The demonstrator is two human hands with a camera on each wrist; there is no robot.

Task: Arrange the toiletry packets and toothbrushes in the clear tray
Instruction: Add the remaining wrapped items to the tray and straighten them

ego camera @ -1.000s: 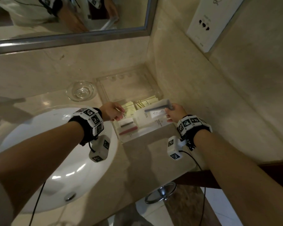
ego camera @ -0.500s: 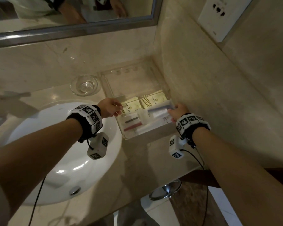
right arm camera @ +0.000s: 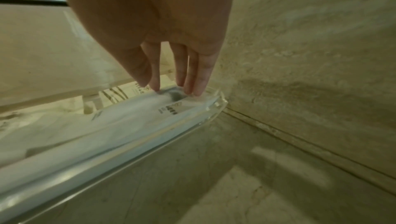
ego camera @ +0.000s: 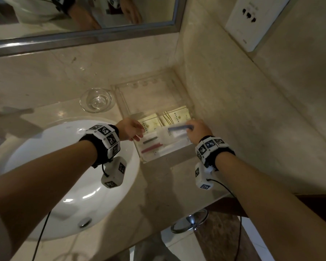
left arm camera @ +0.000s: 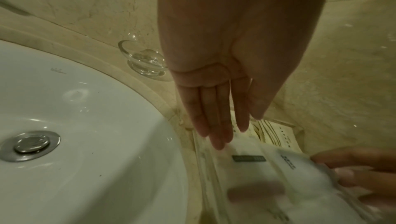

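In the clear tray [ego camera: 151, 160] at the sink's [ego camera: 64, 166] two o'clock, the right hand [ego camera: 198, 129] presses a wrapped blue toothbrush [ego camera: 175, 131] with straight fingertips at the three o'clock end. The left hand [ego camera: 129, 129], fingers straight and holding nothing, is over the nine o'clock edge.

Dim, yellowish light is washing over every view. Bright streaks are glinting on the round white ceramic basin [ego camera: 68, 185] below the left hand [ego camera: 130, 129]. Soft arm shadows are falling across the beige marble worktop [ego camera: 158, 185] on the near side of the right hand [ego camera: 198, 130]. In both wrist views the white plastic toothbrush packets [right arm camera: 128, 117] under that hand are smearing with blur. Both palms are looming out of focus, and the long rim of the clear plastic tray [right arm camera: 193, 124] is bowing with wide-angle distortion.
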